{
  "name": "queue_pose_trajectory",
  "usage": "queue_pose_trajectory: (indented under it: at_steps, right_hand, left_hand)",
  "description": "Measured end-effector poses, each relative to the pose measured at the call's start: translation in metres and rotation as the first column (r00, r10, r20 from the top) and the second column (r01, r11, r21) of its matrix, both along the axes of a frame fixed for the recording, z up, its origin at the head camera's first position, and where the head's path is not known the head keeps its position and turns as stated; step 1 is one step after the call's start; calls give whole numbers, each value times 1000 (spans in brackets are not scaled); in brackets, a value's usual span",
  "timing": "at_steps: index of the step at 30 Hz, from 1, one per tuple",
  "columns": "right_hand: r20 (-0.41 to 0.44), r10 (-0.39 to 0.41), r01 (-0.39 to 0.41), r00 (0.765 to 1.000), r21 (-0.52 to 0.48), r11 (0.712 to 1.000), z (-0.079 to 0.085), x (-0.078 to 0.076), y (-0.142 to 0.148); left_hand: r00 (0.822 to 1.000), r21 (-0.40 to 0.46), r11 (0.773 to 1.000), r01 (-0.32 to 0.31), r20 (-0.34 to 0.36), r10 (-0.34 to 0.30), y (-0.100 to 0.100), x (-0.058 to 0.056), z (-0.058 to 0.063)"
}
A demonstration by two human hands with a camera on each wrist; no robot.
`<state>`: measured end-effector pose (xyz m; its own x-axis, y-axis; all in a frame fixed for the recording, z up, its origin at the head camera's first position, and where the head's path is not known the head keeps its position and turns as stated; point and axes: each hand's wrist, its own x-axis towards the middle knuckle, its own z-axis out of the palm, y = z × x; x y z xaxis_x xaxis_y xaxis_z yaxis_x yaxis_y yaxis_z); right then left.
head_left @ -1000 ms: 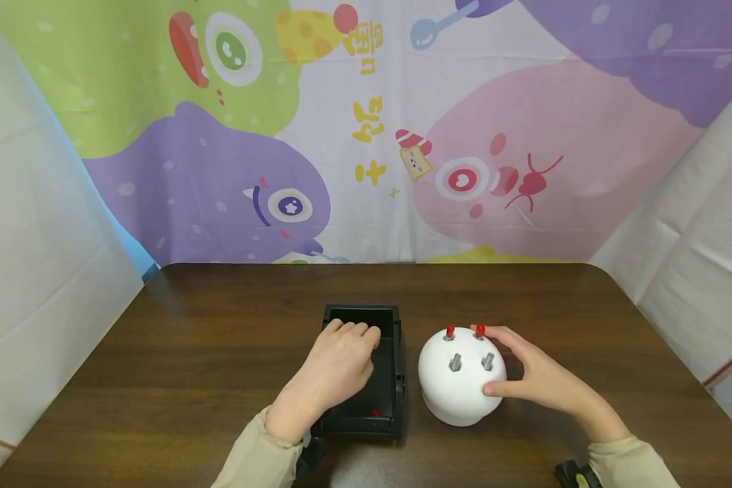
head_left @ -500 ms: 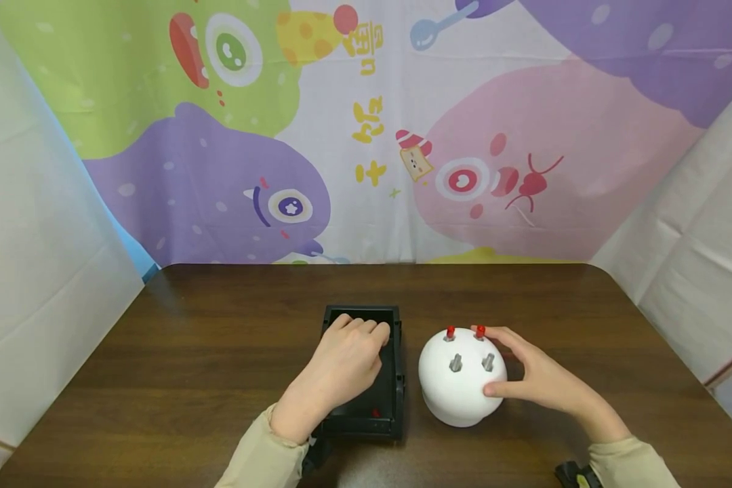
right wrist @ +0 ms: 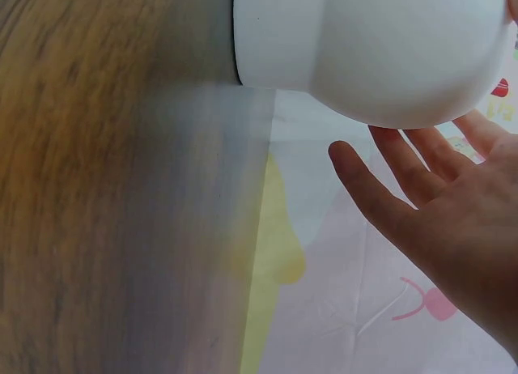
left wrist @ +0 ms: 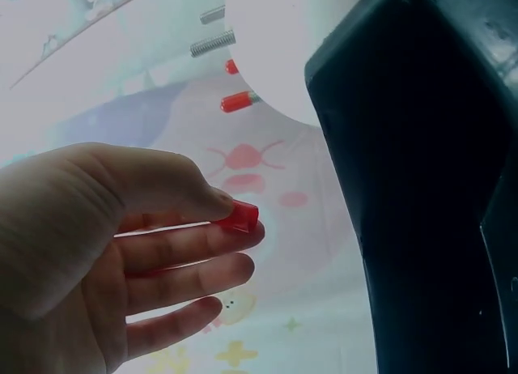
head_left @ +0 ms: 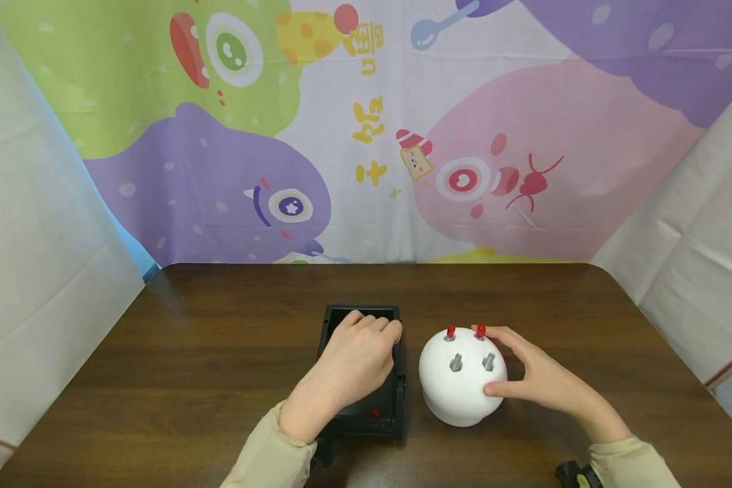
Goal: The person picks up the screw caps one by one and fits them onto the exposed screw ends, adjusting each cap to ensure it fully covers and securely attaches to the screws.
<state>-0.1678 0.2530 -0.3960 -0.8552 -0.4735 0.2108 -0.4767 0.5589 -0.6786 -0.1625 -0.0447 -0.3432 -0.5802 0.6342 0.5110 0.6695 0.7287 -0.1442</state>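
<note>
"Firstly, the largest lot?"
"Brown table [head_left: 189, 352]. On it, one black bin [head_left: 398, 400], set in from the far edge, midway between the far corners."
"Next in size?"
"White domed body [head_left: 457, 403], just beside the bin, towards the table's right edge."
"Hands?"
"Right hand [head_left: 533, 369]: curved round the dome's right side, thumb nearer, fingertips beyond. Left hand [head_left: 350, 356]: above the bin, back upward, thumb and fingertips pinching a red cap [left wrist: 243, 215], lower fingers extended."
"Smallest?"
"Bolts on the dome: two bare [head_left: 456, 362], two red-tipped [head_left: 480, 332]. One red piece [head_left: 375, 412], inside the bin's near end."
</note>
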Motion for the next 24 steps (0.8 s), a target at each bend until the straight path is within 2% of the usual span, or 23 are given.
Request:
queue_pose_trajectory:
  at_steps: [14, 24]
  right_hand:
    - [-7, 3, -3, 1000, 13, 1000, 0, 0, 0]
    - [11, -8, 7, 1000, 23, 1000, -1, -1, 1]
  left_hand:
    - [1000, 9, 1000, 14, 15, -14, 10, 0, 4]
    - [998, 37, 998, 51, -23, -50, 18, -1, 5]
